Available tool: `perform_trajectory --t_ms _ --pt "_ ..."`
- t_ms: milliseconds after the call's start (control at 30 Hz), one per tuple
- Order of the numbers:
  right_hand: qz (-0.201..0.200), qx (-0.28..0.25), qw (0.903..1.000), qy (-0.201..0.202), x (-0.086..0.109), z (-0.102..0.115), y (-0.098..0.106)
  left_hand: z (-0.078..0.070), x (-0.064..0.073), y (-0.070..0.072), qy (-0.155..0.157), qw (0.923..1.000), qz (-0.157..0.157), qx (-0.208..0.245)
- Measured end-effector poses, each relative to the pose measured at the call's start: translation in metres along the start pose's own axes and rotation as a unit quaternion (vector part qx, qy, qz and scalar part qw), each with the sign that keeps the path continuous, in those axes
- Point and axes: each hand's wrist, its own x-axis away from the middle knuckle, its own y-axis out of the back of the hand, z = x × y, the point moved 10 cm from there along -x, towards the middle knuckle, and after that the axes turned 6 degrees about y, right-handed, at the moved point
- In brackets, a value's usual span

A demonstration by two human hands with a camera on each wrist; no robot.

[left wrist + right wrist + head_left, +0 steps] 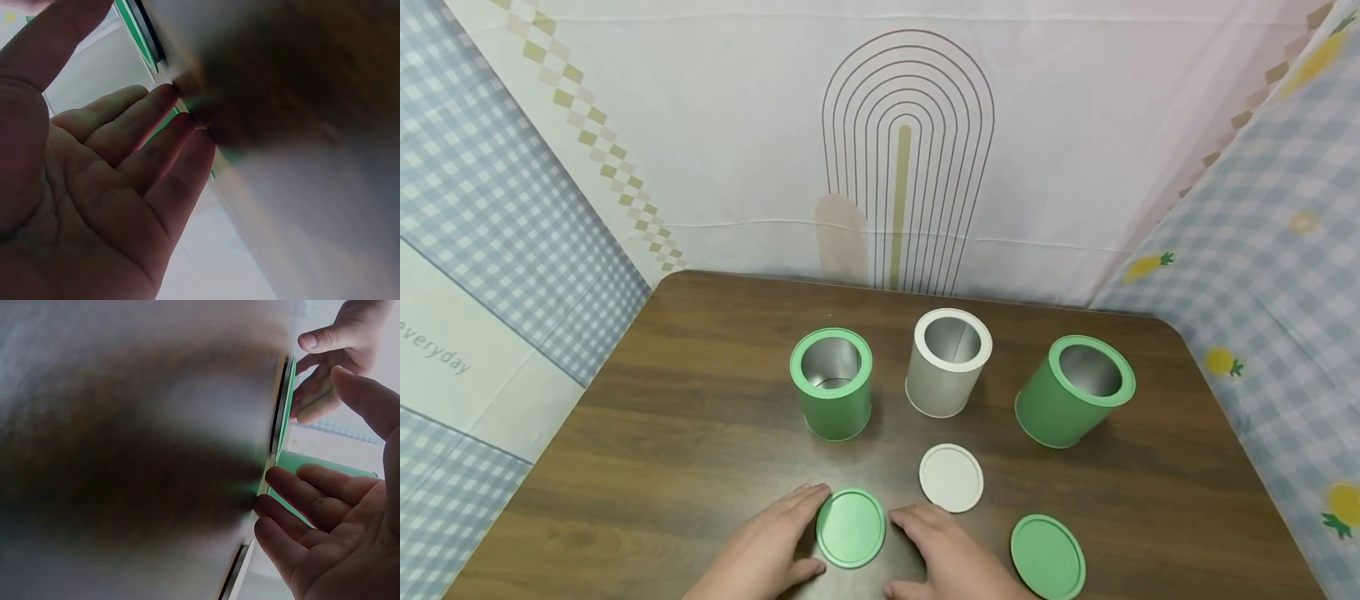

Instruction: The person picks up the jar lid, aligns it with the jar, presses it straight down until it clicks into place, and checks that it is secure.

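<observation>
- Far left: we have a blue checked cloth [482, 108] hanging beside the brown wood-look counter [662, 400].
- Left hand [767, 537]: fingers [181, 181] fairly straight, side by side, thumb well apart from them. Tips down at counter level. We put the index tip right at the upper-left rim of the left green lid [851, 528]; contact or hairline gap, we can't tell. Thumb tip sits near its lower-left rim.
- Left green can [838, 417]: upright behind that lid, ring top facing up, bare metal inside visible to us.
- Left green lid: flat on the counter, between the two hands, in front of the left green can. We see the left fingers and thumb on one side of it, the right ones on the other.
- Right hand [951, 550]: fingers slightly bent, thumb spread clear of them. Index tip is just beside the lid's right rim, apart by a sliver as we read it from the head view.
- White can [938, 390]: upright, behind the white lid [951, 477], which lies flat just beyond the right hand.
- Right green lid [1047, 557]: flat, right of the right hand.
- Right green can [1052, 408]: upright, behind its matching lid, nearest of the cans to the pineapple-print cloth [1262, 275].
</observation>
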Motion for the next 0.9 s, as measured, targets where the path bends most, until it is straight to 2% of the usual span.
perform_trajectory --t_ms 333,567,900 --pt "0.018 0.017 0.9996 0.014 -0.003 0.003 -0.004 -0.003 -0.004 -0.003 0.003 0.9998 0.002 -0.017" --pt "0.014 0.025 0.999 0.034 -0.006 0.007 -0.004 -0.01 -0.005 0.002 -0.024 0.9987 -0.035 -0.028" --pt "0.02 0.021 0.9993 0.025 -0.007 0.007 -0.005 -0.014 -0.007 0.003 -0.043 0.9973 -0.05 -0.032"
